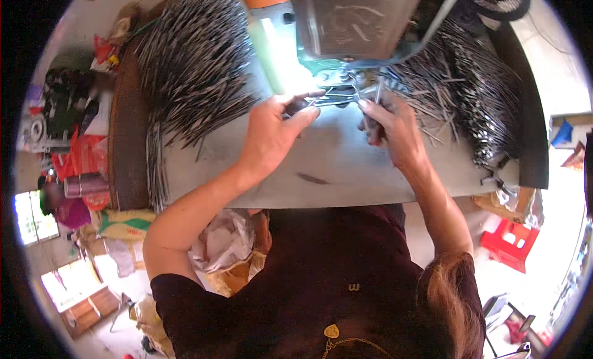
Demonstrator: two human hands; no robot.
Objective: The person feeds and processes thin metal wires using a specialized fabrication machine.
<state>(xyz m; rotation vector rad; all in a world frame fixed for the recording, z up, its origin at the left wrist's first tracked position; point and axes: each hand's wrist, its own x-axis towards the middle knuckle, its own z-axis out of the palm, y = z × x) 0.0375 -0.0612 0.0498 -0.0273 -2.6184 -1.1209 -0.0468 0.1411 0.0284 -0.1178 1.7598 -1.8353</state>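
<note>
Metal rods (pixel 338 95) sit under the machine (pixel 358 32). Left hand (pixel 275 130) pinches their near end, fingers closed; right hand (pixel 392 127) is curled round a few more. Best approach, imo: keep rods level & fingertips away from machine's mouth.

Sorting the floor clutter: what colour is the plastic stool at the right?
Red; the stool shows in the head view.

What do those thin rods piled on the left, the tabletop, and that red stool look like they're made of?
Thin rods: apparently bare metal, grey with bright glints along their lengths.
Tabletop: possibly sheet metal or a painted board; dull, scuffed grey, so the material is unclear.
Red stool: likely moulded plastic, uniform glossy red.
</note>
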